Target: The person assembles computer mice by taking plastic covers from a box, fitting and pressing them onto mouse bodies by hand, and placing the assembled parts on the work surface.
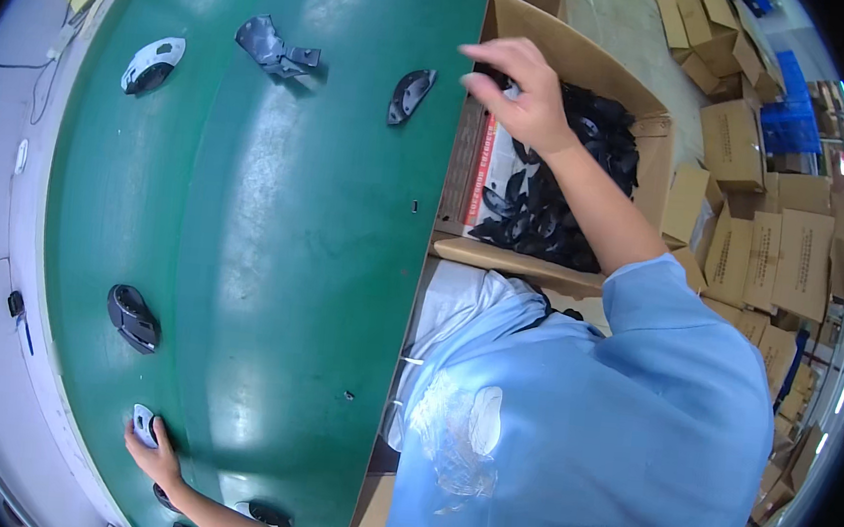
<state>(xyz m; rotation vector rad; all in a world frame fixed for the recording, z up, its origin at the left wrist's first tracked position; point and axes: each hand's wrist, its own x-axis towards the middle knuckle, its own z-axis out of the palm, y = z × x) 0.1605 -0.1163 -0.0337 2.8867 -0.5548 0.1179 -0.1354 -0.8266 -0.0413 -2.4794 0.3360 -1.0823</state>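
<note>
Blue shirt [620, 411] runs off-frame; left hand [157, 461] partly hides white shell [142, 423].

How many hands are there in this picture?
2. The left hand holds a black-and-white piece on the green table; the right hand appears over the open cardboard box.

A head-worn fisheye camera looks steeply down past the wearer's blue shirt [610, 410], close beneath it, onto a green table [278, 361], with cartons [779, 257] farther off at right.
</note>
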